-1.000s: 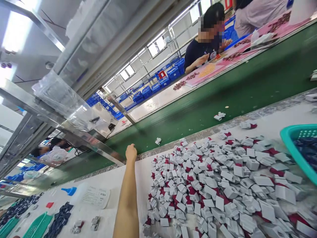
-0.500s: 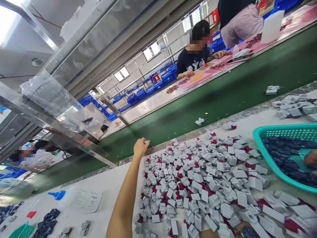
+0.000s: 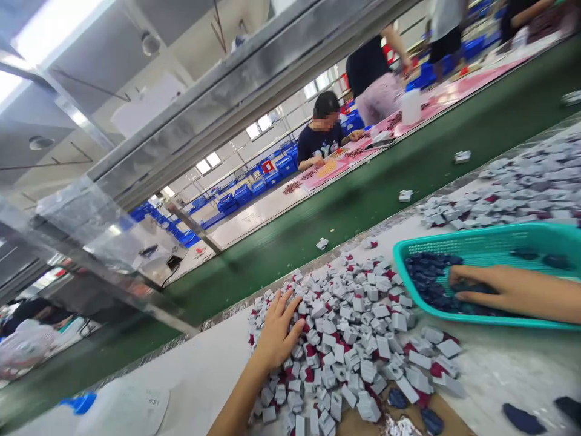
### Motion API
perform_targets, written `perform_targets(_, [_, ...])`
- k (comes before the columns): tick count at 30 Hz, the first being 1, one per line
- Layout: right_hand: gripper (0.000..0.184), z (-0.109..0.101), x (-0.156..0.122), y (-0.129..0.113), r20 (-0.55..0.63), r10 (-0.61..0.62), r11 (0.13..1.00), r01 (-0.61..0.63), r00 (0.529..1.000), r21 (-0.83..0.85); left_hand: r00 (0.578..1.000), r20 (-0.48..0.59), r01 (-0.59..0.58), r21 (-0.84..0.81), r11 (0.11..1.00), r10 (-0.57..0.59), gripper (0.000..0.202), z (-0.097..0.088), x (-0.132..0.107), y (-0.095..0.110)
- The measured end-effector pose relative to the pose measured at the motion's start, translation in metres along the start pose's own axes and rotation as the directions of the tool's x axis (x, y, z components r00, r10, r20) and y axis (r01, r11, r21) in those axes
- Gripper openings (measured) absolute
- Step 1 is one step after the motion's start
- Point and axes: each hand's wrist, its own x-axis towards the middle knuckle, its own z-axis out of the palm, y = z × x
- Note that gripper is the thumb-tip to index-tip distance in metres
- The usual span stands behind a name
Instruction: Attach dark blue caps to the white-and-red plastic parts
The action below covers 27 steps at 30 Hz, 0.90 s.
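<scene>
My left hand (image 3: pixel 275 333) lies flat, fingers spread and its grip released, on the 9 o'clock edge of the heap of grey-and-red plastic parts (image 3: pixel 354 339) spread over the white table (image 3: pixel 204 375). At 3 o'clock from the heap stands the teal basket (image 3: pixel 454 249) of dark blue pieces (image 3: pixel 426 275), where my right hand (image 3: pixel 494 287) rests palm-down on the pieces, fingers extended and pointing toward 9 o'clock; I cannot tell whether its grip encloses any. Beyond the table, at 12 o'clock, runs the green conveyor belt (image 3: pixel 363 200), bearing a few stray parts.
</scene>
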Motion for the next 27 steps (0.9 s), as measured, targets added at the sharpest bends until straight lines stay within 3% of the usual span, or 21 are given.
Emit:
perform_targets(3, [0.014,-0.005,-0.005,-0.009,0.111,-0.039,0.999,0.037,0.993,0.022,0.999,0.015,0.029,0.004,1.000,-0.029,0.050,-0.012,0.015,-0.005])
perform_targets(5, [0.019,-0.008,-0.009,-0.015,0.124,-0.051,0.999,0.052,0.991,-0.002,0.996,-0.046,0.077,0.015,0.997,-0.077,0.049,-0.017,0.040,-0.005])
perform_targets(8, [0.021,-0.014,-0.013,-0.022,0.131,-0.058,0.996,0.067,0.990,-0.064,0.980,-0.127,0.158,0.012,0.987,-0.155,0.055,-0.017,0.103,0.002])
perform_targets(11, [0.024,-0.015,-0.015,-0.025,0.119,-0.052,0.992,0.064,0.992,-0.105,0.974,-0.122,0.193,0.011,0.981,-0.190,0.062,-0.005,0.178,0.017])
perform_targets(13, [0.025,-0.010,-0.015,-0.027,0.120,-0.055,0.992,0.067,0.991,-0.102,0.978,-0.072,0.196,0.015,0.980,-0.195,0.052,0.008,0.217,0.027])
perform_targets(15, [0.023,-0.008,-0.014,-0.028,0.124,-0.065,0.994,0.076,0.990,-0.084,0.981,-0.015,0.192,0.021,0.981,-0.192,0.037,0.021,0.240,0.034])
perform_targets(17, [0.023,-0.018,-0.014,-0.025,0.137,-0.084,0.994,0.092,0.987,-0.050,0.979,0.006,0.206,0.023,0.978,-0.206,0.026,0.028,0.247,0.040])
perform_targets(19, [0.030,-0.049,-0.016,-0.016,0.143,-0.082,0.996,0.086,0.986,-0.021,0.971,-0.017,0.238,0.007,0.971,-0.238,0.023,0.024,0.240,0.045])
perform_targets(21, [0.038,-0.098,-0.024,-0.001,0.102,-0.011,1.000,0.013,0.995,-0.027,0.961,-0.063,0.265,-0.045,0.963,-0.267,0.021,0.009,0.224,0.050])
perform_targets(23, [0.057,-0.151,-0.039,0.013,-0.023,0.148,0.985,-0.149,0.989,-0.085,0.946,-0.133,0.278,-0.132,0.952,-0.294,0.021,-0.014,0.203,0.054])
perform_targets(24, [0.049,-0.172,-0.049,0.017,-0.087,0.224,0.964,-0.234,0.971,-0.124,0.934,-0.172,0.280,-0.187,0.942,-0.312,0.020,-0.026,0.191,0.054])
perform_targets(26, [0.046,-0.191,-0.069,0.013,-0.182,0.330,0.908,-0.364,0.926,-0.205,0.905,-0.236,0.273,-0.319,0.908,-0.355,0.023,-0.046,0.164,0.053])
perform_targets(27, [0.042,-0.187,-0.078,0.006,-0.203,0.346,0.889,-0.389,0.916,-0.240,0.890,-0.255,0.261,-0.395,0.881,-0.378,0.027,-0.052,0.147,0.053])
